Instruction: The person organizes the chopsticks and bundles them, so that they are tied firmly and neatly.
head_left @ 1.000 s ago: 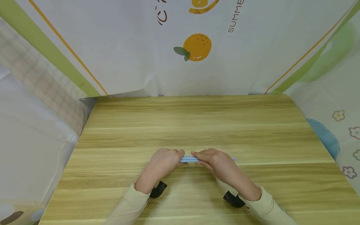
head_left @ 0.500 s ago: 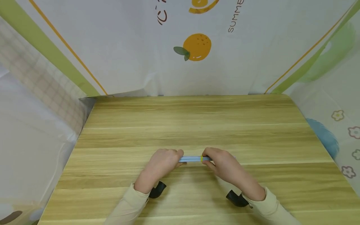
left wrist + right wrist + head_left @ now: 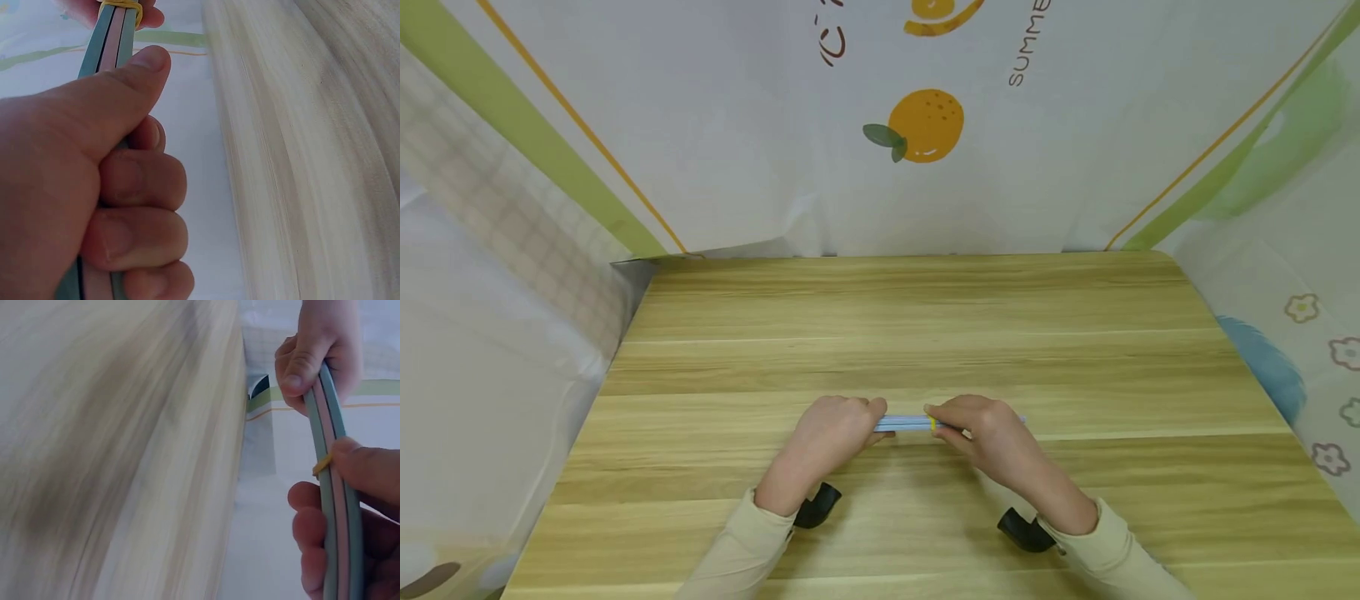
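Note:
A bundle of slim teal and pink chopsticks (image 3: 902, 422) is held level above the near half of the table. My left hand (image 3: 831, 425) grips one end, its fingers curled round the sticks and the thumb laid along them. A yellow rubber band (image 3: 322, 464) circles the bundle between the hands. Right at this band, the thumb of my right hand (image 3: 988, 425) presses on the chopsticks, while its other fingers curl in from the opposite side. The tips of the bundle poke out beyond my right hand in the head view.
The wooden table (image 3: 910, 325) stretches out under both hands. Behind it hangs a white cloth (image 3: 737, 150) printed with oranges. Black curved pieces (image 3: 1026, 532) sit at both wrists, near the cream sleeves (image 3: 1112, 542).
My right hand first covered the band, then shifted right along the chopsticks and exposed it. Now its fingertips are back left at the band, which sits slightly further left. My left hand keeps its grip.

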Demonstrator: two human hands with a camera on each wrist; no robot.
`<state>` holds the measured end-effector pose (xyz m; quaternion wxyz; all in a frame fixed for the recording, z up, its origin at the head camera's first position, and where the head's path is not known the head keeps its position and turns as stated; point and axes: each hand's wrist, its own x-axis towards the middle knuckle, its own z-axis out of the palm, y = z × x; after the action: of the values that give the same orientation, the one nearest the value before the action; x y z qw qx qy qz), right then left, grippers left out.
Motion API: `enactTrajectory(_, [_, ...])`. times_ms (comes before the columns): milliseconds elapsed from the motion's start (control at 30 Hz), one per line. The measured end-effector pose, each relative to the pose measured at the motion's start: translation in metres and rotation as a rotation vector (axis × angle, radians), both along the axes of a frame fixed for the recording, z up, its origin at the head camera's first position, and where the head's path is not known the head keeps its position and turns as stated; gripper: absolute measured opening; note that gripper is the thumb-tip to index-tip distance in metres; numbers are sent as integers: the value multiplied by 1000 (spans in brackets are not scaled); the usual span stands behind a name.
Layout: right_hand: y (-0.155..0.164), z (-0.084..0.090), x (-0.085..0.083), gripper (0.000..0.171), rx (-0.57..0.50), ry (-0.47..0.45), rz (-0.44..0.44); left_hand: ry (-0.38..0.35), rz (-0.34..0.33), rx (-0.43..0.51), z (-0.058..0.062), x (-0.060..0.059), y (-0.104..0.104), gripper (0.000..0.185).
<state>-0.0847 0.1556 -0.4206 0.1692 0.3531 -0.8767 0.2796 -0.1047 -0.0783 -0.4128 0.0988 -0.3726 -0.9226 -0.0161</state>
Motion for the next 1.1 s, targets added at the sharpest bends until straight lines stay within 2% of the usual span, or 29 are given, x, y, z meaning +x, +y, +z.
enactTrajectory(200, [-1,-4,-1,35,59,108,6,-44,6,0,1,0,1,34])
enactTrajectory(733, [-7,-3,2,43,202,166,-132,-97,1,1,5,0,7,32])
enactTrajectory(800, [-7,-2,2,50,215,133,-140,-88,5,-3,5,0,6,32])
enactTrajectory(900, [-6,2,4,53,199,-7,-143,-57,-2,-10,3,0,4,34])
enactTrajectory(1000, [-4,6,5,38,154,-130,-133,-32,-8,-14,1,0,3,36])
enactTrajectory(1067, [-4,7,4,29,156,-132,-126,-34,-9,-12,1,0,3,37])
enactTrajectory(1100, [-4,7,4,26,167,-96,-120,-45,-6,-9,1,0,3,37])
